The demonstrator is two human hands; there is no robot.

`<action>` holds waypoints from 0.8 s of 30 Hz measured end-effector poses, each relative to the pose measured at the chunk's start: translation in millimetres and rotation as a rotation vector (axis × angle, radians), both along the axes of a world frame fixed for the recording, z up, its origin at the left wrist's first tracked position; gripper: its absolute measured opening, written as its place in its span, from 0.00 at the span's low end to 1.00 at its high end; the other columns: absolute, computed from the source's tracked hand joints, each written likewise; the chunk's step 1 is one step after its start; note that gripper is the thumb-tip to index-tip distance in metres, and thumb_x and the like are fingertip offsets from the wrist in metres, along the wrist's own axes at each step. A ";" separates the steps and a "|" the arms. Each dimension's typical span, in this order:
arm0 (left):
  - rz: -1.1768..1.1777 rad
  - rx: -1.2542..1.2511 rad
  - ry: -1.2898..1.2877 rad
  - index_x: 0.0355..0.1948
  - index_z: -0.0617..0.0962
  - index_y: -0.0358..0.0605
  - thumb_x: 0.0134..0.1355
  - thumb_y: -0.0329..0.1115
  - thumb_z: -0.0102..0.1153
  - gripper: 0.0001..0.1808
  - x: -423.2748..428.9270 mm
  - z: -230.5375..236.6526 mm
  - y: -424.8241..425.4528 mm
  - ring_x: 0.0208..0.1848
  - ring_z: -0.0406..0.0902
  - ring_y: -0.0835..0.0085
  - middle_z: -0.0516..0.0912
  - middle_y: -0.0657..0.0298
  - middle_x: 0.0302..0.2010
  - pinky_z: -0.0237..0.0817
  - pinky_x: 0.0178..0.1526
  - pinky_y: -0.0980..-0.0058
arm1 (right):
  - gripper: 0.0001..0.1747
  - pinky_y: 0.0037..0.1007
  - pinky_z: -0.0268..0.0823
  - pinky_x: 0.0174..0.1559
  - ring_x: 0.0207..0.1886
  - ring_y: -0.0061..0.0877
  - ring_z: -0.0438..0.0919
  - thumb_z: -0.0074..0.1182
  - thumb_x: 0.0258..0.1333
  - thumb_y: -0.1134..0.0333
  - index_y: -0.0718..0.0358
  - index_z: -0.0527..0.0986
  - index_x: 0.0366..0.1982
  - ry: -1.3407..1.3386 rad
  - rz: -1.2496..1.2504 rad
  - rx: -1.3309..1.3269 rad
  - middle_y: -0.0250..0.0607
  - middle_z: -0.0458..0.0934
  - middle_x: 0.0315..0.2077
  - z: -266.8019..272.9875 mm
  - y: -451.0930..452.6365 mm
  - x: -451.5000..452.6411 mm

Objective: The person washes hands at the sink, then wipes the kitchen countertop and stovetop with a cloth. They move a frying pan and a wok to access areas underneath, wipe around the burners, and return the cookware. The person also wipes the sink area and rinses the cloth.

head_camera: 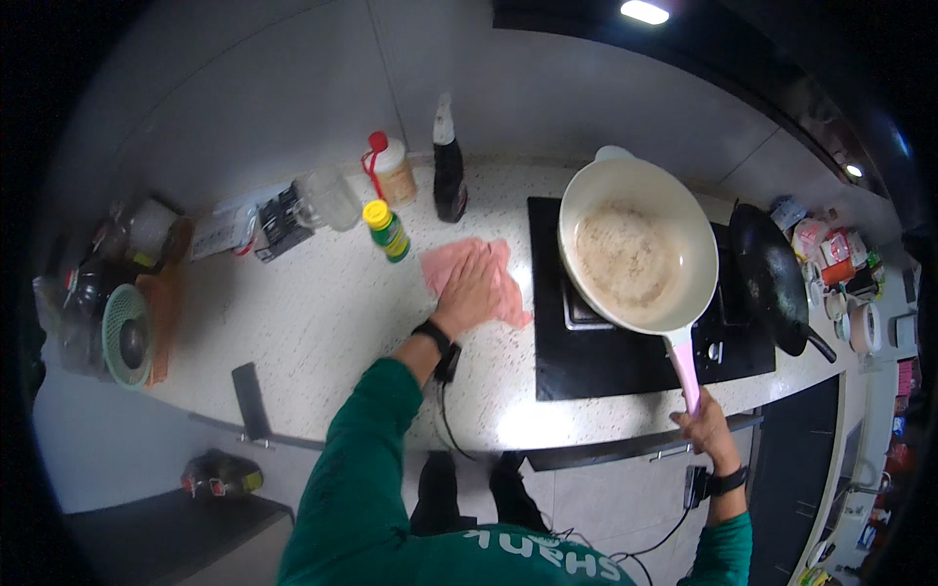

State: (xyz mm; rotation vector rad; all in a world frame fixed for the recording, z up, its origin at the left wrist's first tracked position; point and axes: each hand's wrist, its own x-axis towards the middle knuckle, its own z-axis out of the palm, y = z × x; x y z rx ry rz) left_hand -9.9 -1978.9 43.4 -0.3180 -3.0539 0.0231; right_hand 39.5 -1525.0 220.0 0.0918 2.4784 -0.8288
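My left hand (469, 294) holds a pink cloth (448, 261) pressed down on the speckled white countertop (315, 329); its fingers lie along the fabric. Behind the cloth stands a green bottle with a yellow cap (388, 233). Around the pink handle (684, 370) of a deep cream-coloured pan (630, 256), my right hand (707, 425) is closed near the handle's end. Brownish stains mark the inside bottom of the pan. The pan sits over the left part of a black gas hob (601, 366) and hides most of that burner.
A dark spray bottle (448, 176), a red-capped white bottle (392, 172) and a glass jug (330, 199) stand by the wall. Right of the pan is a black wok (769, 282). A green colander (128, 335) is at far left, a dark flat object (250, 401) at the front edge.
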 end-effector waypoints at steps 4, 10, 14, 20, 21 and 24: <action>0.062 0.006 0.390 0.60 0.66 0.29 0.51 0.38 0.60 0.37 -115.8 7.5 -0.3 0.52 0.76 0.56 0.80 0.49 0.44 0.58 0.59 0.62 | 0.34 0.28 0.69 0.30 0.25 0.25 0.74 0.64 0.47 0.71 0.65 0.65 0.58 0.119 -0.046 0.006 0.37 0.75 0.25 7.6 7.0 17.8; 0.037 0.189 0.273 0.54 0.67 0.38 0.49 0.42 0.63 0.34 -171.1 22.8 -0.9 0.54 0.72 0.52 0.76 0.49 0.49 0.59 0.59 0.57 | 0.25 0.32 0.68 0.52 0.47 0.30 0.76 0.58 0.58 0.72 0.67 0.68 0.56 0.664 -0.357 -0.093 0.45 0.77 0.43 16.2 25.7 87.7; 0.045 0.057 0.165 0.62 0.64 0.35 0.54 0.42 0.56 0.36 -132.9 16.3 9.0 0.60 0.68 0.54 0.76 0.47 0.52 0.54 0.65 0.59 | 0.16 0.32 0.67 0.53 0.47 0.30 0.76 0.52 0.62 0.76 0.68 0.70 0.51 0.770 -0.370 -0.202 0.44 0.77 0.43 1.4 29.0 145.9; -0.290 0.095 0.181 0.36 0.83 0.37 0.50 0.42 0.56 0.19 41.8 15.6 64.2 0.53 0.69 0.61 0.77 0.57 0.45 0.56 0.59 0.61 | 0.12 0.31 0.68 0.52 0.46 0.29 0.77 0.51 0.60 0.79 0.67 0.72 0.46 0.534 -0.180 -0.342 0.44 0.79 0.40 -30.8 3.5 180.7; -0.258 0.140 0.154 0.38 0.82 0.37 0.53 0.40 0.54 0.18 69.6 15.3 80.4 0.54 0.70 0.62 0.79 0.58 0.46 0.55 0.60 0.59 | 0.11 0.30 0.68 0.52 0.45 0.29 0.77 0.51 0.60 0.78 0.67 0.73 0.45 0.510 -0.131 -0.356 0.44 0.79 0.39 -39.3 2.1 182.8; -0.101 0.226 0.131 0.51 0.76 0.37 0.59 0.38 0.52 0.21 143.8 10.2 119.3 0.60 0.68 0.62 0.78 0.58 0.52 0.51 0.64 0.58 | 0.09 0.29 0.69 0.51 0.44 0.29 0.79 0.54 0.60 0.75 0.68 0.75 0.43 0.245 -0.042 -0.404 0.46 0.80 0.38 -79.4 22.5 196.0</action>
